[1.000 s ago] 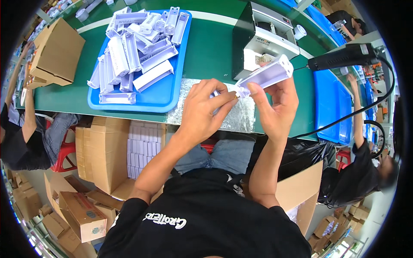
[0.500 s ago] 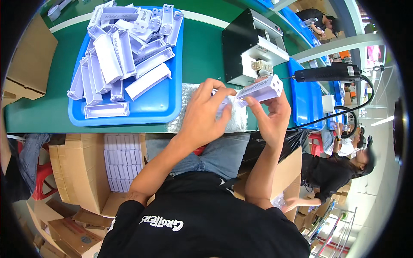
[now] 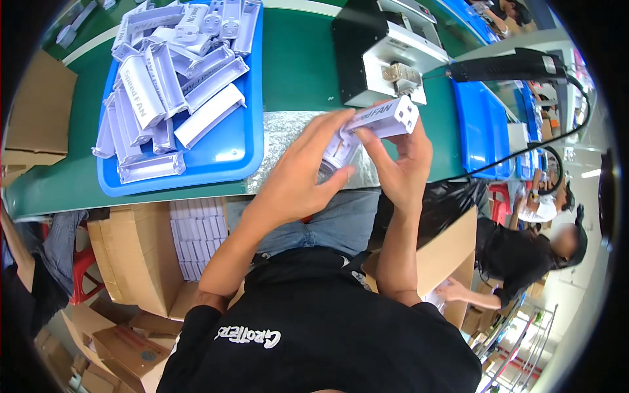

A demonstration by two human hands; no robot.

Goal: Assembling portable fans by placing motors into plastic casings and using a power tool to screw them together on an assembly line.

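Both hands hold one long white box (image 3: 385, 119) above the front edge of the green table (image 3: 298, 72). My right hand (image 3: 400, 167) wraps it from below, near its open end. My left hand (image 3: 308, 173) pinches the box's left end, fingers pressed on a white flap. A silvery foil sheet (image 3: 282, 147) lies on the table under the hands. To the left, a blue tray (image 3: 232, 154) is piled with several similar white boxes (image 3: 170, 78).
A black and white machine (image 3: 380, 49) stands behind the hands, a black cabled tool (image 3: 508, 65) to its right. Blue bins (image 3: 485, 128) sit at the right. An open carton of white boxes (image 3: 193, 245) stands below the table. Another person (image 3: 524, 252) works at the right.
The view has swung, so the tray and the machine sit further right and larger. Both hands keep hold of the white box, which has come closer to my body and tilted flatter.
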